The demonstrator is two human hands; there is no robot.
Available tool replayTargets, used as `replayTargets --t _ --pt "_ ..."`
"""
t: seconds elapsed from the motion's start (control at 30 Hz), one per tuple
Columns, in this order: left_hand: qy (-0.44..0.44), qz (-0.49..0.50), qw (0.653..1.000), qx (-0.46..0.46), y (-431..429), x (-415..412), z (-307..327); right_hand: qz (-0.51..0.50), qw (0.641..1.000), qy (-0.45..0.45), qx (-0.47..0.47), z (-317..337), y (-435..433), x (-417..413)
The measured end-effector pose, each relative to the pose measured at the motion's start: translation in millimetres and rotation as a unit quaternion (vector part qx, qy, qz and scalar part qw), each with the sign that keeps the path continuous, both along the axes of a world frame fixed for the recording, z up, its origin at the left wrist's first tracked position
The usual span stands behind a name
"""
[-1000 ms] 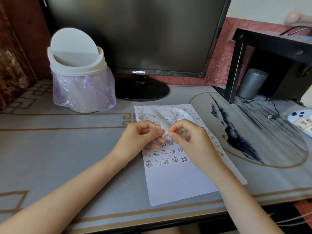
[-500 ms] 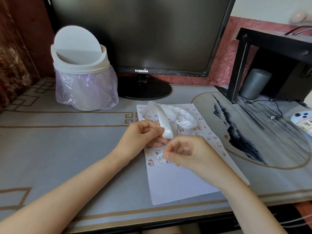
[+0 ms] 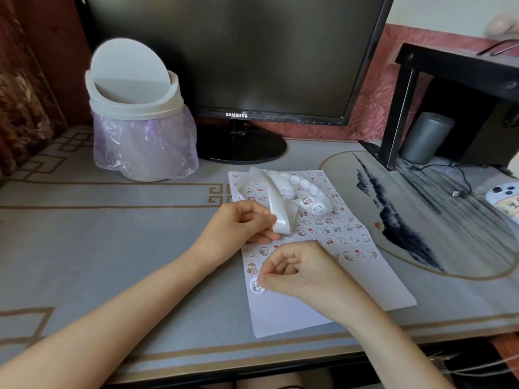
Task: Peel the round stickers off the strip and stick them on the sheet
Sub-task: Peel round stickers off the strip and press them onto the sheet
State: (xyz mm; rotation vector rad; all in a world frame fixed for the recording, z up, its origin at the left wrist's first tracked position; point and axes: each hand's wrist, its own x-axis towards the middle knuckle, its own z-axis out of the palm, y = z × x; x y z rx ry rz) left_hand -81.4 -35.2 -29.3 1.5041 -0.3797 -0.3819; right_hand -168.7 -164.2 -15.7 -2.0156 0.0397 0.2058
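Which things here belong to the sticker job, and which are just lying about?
Job: sticker strip, gripped by the left hand; round sticker, pinched by the right hand; sheet.
Lying about: bin, monitor, grey cylinder, phone.
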Motion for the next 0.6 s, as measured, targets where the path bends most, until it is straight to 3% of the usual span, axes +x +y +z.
replayTargets --t 0.6 --pt "-0.003 -0.007 1.000 -0.004 0 0 -1 -0.018 0.998 -0.033 -0.048 -12 3 -1"
